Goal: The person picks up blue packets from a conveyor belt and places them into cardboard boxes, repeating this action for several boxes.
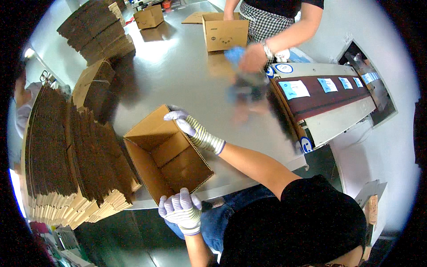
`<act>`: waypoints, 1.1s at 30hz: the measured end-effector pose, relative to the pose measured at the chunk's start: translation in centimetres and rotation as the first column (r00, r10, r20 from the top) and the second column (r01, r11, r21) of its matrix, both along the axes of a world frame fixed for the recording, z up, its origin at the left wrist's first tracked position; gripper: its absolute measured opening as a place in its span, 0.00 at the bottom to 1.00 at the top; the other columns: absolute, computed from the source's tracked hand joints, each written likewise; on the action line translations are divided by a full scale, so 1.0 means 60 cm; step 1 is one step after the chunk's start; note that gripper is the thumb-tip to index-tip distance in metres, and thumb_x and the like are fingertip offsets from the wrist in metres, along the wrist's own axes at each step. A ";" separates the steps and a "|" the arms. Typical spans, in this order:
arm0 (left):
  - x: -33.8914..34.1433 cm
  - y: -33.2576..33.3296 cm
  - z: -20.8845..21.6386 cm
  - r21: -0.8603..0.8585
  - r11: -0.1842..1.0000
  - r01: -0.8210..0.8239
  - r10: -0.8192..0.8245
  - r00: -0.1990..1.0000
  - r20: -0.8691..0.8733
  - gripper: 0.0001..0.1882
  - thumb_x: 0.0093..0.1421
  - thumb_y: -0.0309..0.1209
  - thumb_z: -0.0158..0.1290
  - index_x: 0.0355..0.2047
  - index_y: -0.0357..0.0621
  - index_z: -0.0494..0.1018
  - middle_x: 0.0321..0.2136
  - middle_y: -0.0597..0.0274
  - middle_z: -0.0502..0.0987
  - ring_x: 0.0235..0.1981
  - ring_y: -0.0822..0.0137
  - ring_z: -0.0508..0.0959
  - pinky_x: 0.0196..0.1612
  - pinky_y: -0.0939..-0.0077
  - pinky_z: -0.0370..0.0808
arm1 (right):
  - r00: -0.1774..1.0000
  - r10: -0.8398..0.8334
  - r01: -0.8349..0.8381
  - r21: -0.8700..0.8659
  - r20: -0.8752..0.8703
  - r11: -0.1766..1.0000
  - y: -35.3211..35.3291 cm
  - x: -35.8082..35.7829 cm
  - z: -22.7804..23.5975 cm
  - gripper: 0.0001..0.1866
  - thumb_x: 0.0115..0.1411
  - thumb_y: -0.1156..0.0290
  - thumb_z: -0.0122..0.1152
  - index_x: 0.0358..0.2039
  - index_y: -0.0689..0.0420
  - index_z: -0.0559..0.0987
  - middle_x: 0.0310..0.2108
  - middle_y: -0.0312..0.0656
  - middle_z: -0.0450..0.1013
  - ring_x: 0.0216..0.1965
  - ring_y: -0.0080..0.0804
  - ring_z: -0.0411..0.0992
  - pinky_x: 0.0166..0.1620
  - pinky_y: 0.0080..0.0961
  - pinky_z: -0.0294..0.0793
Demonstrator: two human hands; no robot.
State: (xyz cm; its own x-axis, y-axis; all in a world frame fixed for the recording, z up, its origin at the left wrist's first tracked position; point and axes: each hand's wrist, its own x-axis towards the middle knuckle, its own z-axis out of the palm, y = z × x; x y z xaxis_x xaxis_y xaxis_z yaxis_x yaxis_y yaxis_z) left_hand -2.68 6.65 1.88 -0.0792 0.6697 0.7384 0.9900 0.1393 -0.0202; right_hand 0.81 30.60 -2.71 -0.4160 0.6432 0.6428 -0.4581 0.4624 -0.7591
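At the near left part of the smooth grey metal table [164, 82], I have a brown corrugated cardboard box [169, 153] with its open mouth turned up toward my camera, just beside tall stacks of flattened brown cardboard [95, 153]. Through the head view, my right hand [194, 131], in a white knit glove with green stripes, is closed on the far rim near a corner, the thumb to the inside. My left hand [182, 216], gloved alike, has its fingers on the near rim; whether they squeeze or merely rest there I cannot tell. I judge the box light, since its inside looks bare, and stiff along the folded corners, though the middle of a single wall would likely bow under a hard push. Its cut edge should give knit fingers fair bite, while the flat faces may slide more easily, so I would take hold at opposite rims close to the corners, pinching lightly to spare the board a crease. Across the table, well apart from my hands, a co-worker's hand [254, 58] is blurred beside a second brown cardboard box [224, 38].
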 end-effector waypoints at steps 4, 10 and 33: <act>-0.001 -0.001 0.000 -0.009 1.000 -0.012 0.012 1.000 0.015 0.07 0.52 0.34 0.50 0.32 0.51 0.69 0.19 0.65 0.65 0.25 0.63 0.69 0.46 0.62 0.65 | 1.000 0.027 -0.027 -0.014 -0.014 1.000 -0.007 -0.001 0.005 0.14 0.65 0.64 0.42 0.42 0.53 0.76 0.48 0.39 0.71 0.60 0.38 0.57 0.64 0.34 0.50; 0.004 0.004 0.002 -0.008 1.000 -0.013 0.014 1.000 0.019 0.07 0.52 0.35 0.50 0.31 0.51 0.70 0.20 0.64 0.65 0.25 0.62 0.68 0.43 0.63 0.64 | 0.997 -0.083 0.083 0.007 -0.005 0.997 -0.004 0.010 0.012 0.11 0.64 0.68 0.45 0.41 0.54 0.76 0.46 0.41 0.72 0.57 0.37 0.61 0.62 0.33 0.54; 0.011 -0.005 0.015 -0.102 0.994 0.030 -0.029 1.000 0.008 0.06 0.53 0.36 0.48 0.27 0.50 0.68 0.17 0.65 0.63 0.20 0.63 0.66 0.28 0.65 0.60 | 0.764 -0.376 -0.203 0.749 0.525 0.631 -0.190 0.173 0.136 0.11 0.53 0.62 0.56 0.18 0.52 0.72 0.17 0.42 0.68 0.21 0.42 0.68 0.25 0.38 0.66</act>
